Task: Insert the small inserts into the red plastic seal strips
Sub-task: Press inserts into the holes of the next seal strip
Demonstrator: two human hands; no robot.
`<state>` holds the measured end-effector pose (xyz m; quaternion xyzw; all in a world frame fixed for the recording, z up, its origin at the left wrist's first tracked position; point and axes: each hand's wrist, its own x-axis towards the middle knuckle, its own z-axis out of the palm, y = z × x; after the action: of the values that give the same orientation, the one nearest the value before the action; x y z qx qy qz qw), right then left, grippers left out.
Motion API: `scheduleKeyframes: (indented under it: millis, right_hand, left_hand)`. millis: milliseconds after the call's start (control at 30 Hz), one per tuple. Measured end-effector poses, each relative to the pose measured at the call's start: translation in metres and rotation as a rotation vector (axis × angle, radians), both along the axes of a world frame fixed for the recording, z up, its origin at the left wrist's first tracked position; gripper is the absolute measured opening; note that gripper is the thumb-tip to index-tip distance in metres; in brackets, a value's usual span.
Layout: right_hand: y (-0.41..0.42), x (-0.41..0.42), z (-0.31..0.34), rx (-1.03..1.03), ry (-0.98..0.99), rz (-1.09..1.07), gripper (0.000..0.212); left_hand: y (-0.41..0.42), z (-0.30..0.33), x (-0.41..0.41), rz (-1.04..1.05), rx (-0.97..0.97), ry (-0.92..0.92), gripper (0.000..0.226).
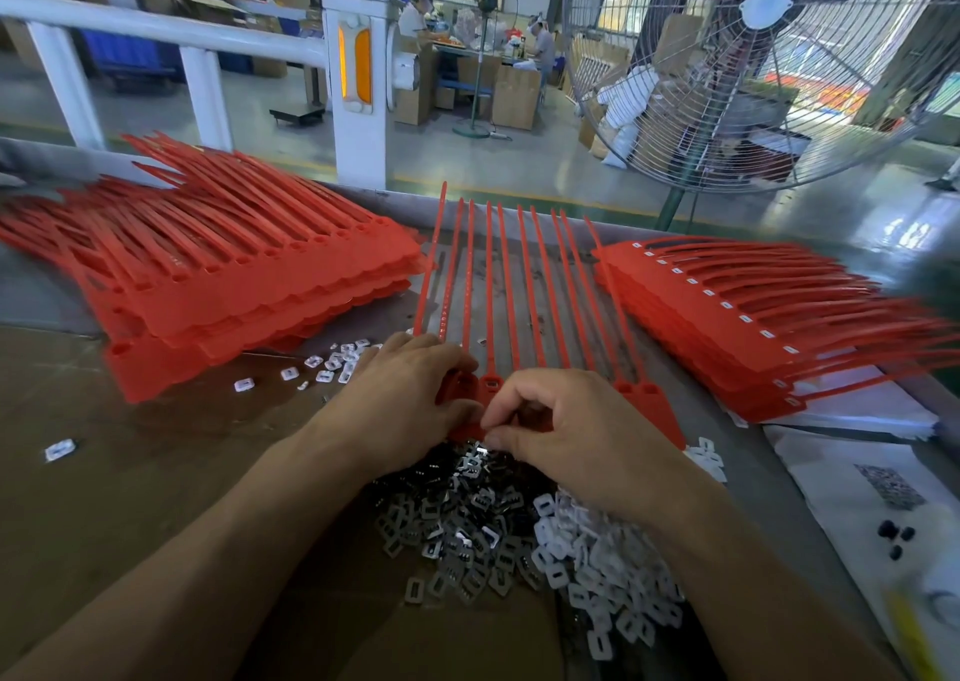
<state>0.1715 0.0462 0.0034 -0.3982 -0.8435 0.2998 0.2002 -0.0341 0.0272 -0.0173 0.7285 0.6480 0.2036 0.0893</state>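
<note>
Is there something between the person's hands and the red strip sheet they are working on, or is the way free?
Nothing visible blocks them. The left hand rests on the red strip sheet, and the right hand pinches at its lower edge, over the pile of inserts. The hands hide the sockets beneath them.

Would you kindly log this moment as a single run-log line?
step: inserting | left hand: rests on red seal strip heads | right hand: pinching at a strip head | insert pile: near edge, below hands
</note>
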Motion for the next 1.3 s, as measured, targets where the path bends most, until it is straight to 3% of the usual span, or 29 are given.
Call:
scheduleKeyframes:
  millis: [200,567,1033,1300]
  right_hand:
    - [0.006,0.003,-0.003,0.03,0.083,-0.047,0.015]
    - [0.029,0.02,-0.01,0.043,0.209,-0.375,0.017]
    - [0.031,0.022,-0.013,0.074,0.206,-0.407,0.009]
    - [0.036,0.024,-0.018,0.085,0.152,-0.397,0.016]
  left_hand:
    - [0.001,-0.001,0.0,0.004,-0.004,-0.008,0.053]
    - [0.003,-0.003,-0.002,-0.002,-0.014,-0.032,0.055]
    - [0.002,-0.004,-0.003,-0.004,-0.016,-0.038,0.055]
    - [0.003,-0.004,-0.002,0.002,-0.006,-0.041,0.053]
